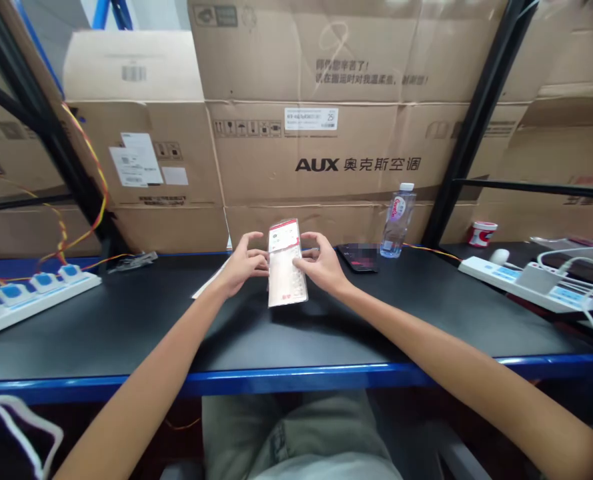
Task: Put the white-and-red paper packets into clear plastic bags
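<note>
Currently packet (287, 270) held upright, mid-front, just above black bench (126, 320). Left hand (243, 265) pinches its left edge, right hand (322, 265) its right edge, fingers curled. Judged light, thin, bendy; glossy film likely slippery. Best grip: 2 long edges, near stiffer red-topped end. Water bottle (397, 220) and phone (359, 257) apart to right.
</note>
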The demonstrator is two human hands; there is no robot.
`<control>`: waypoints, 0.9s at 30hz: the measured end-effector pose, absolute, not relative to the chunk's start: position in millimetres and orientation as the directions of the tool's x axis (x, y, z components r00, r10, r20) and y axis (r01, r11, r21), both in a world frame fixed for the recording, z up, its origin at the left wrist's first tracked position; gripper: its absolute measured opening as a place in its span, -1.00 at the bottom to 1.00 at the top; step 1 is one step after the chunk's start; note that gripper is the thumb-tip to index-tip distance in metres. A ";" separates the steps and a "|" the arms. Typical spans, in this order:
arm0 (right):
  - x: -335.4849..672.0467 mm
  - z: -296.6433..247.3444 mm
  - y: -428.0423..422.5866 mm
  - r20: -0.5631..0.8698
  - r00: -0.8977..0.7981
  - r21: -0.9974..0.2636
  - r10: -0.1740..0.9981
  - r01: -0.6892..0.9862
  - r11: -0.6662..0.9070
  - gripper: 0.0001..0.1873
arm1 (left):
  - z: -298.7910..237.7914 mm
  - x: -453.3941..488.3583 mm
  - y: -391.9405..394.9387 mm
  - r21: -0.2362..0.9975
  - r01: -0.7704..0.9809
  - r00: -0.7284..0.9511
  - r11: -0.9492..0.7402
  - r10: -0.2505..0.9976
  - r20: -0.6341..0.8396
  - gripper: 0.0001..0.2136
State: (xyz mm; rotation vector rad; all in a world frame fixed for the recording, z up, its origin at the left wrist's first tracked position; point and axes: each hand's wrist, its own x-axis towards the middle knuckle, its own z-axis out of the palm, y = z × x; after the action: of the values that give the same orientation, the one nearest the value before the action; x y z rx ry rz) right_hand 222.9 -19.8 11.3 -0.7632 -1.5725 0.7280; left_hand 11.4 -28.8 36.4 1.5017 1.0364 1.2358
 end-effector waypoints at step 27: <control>255.0 23.8 -13.5 0.210 -0.763 -0.816 0.612 0.209 0.539 -0.65 | 42.0 4.1 -38.8 0.734 0.516 0.614 -0.442 0.788 0.043 -0.75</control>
State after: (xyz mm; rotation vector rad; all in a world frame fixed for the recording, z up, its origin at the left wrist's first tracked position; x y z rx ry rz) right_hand 255.0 -13.5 23.8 -0.6649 -2.3020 1.1298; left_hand 4.1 -38.8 42.0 2.1399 1.0208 0.5015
